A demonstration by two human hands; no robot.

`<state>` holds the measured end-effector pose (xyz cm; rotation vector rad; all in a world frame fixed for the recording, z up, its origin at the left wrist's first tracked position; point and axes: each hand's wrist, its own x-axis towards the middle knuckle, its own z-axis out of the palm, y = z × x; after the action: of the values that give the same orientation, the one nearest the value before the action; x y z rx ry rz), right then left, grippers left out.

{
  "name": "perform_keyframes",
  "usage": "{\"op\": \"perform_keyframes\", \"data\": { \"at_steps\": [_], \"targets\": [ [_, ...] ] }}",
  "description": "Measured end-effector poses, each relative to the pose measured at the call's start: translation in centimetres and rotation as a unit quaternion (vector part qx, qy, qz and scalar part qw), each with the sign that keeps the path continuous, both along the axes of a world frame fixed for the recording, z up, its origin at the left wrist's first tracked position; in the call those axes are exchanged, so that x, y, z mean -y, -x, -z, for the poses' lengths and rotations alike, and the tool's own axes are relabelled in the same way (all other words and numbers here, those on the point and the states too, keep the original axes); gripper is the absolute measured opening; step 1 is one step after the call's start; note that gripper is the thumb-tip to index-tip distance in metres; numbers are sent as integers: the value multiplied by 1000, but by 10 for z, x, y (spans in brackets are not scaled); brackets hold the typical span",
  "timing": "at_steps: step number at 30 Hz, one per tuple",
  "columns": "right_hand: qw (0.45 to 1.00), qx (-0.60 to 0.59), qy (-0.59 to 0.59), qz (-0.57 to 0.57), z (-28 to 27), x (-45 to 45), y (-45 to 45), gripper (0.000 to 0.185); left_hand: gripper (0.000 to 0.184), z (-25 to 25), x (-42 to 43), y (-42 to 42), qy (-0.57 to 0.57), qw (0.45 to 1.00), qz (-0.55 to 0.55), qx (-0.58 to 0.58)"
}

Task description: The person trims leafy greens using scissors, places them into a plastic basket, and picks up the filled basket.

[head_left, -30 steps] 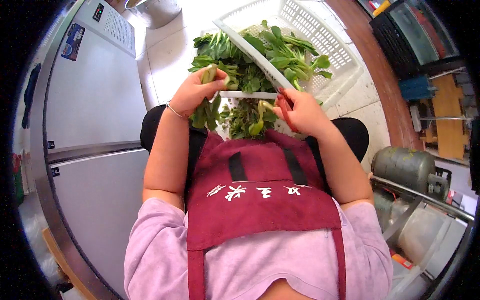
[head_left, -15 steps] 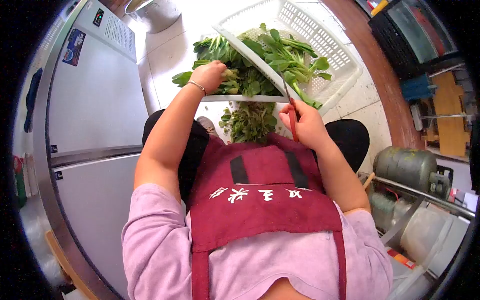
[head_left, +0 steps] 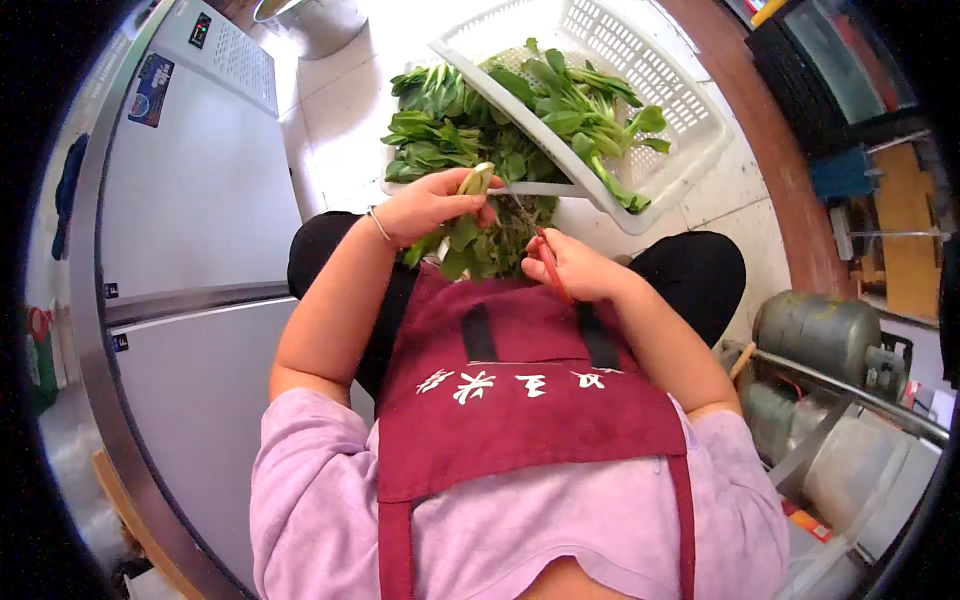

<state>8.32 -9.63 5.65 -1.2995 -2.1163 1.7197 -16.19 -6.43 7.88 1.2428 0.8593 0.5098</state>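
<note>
In front of my apron, my left hand (head_left: 432,207) is closed around a leafy green (head_left: 474,182). Its pale stem base points up, and its leaves hang down toward my lap. To the right, my right hand (head_left: 580,268) grips red-handled scissors (head_left: 551,262). Their blades point up and left, close to the held green's base; whether they touch it I cannot tell. Beyond my hands, more leafy greens (head_left: 430,140) lie in a white crate, and further greens (head_left: 570,105) lie in a second white basket (head_left: 690,150). Leaf trimmings (head_left: 515,240) lie below my hands, partly hidden.
A pale appliance cabinet (head_left: 200,200) stands close on my left. A metal pot (head_left: 318,22) is on the tiled floor at the back. On the right are a grey-green gas cylinder (head_left: 815,332) and a metal rail (head_left: 850,392).
My left hand has lifted a leafy green out of the crate and drawn it back toward me. My right hand has brought the scissors left and lower, nearer to the green.
</note>
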Motion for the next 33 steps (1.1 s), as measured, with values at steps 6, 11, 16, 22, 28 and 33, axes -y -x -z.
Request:
{"op": "perform_keyframes", "data": {
  "at_steps": [6, 11, 16, 22, 28, 33],
  "targets": [
    [999, 19, -2, -43, 21, 1, -11, 49, 33, 34, 6, -11, -77, 985, 29, -150],
    [993, 7, 58, -99, 57, -12, -16, 51, 34, 48, 4, -20, 31, 990, 65, -118],
    [969, -65, 234, 34, 51, 3, -14, 45, 36, 62, -2, -25, 222, 975, 22, -18],
    [955, -39, 288, 66, 76, 4, -22, 50, 33, 101, 0, -27, 304, 953, -5, -5],
    [960, -20, 270, 67, 89, 2, -25, 49, 30, 110, -2, -24, 331, 942, 26, 46],
    [959, -2, 256, 122, 108, -2, -26, 46, 33, 95, -4, -15, 310, 945, -27, 98]
  ]
}}
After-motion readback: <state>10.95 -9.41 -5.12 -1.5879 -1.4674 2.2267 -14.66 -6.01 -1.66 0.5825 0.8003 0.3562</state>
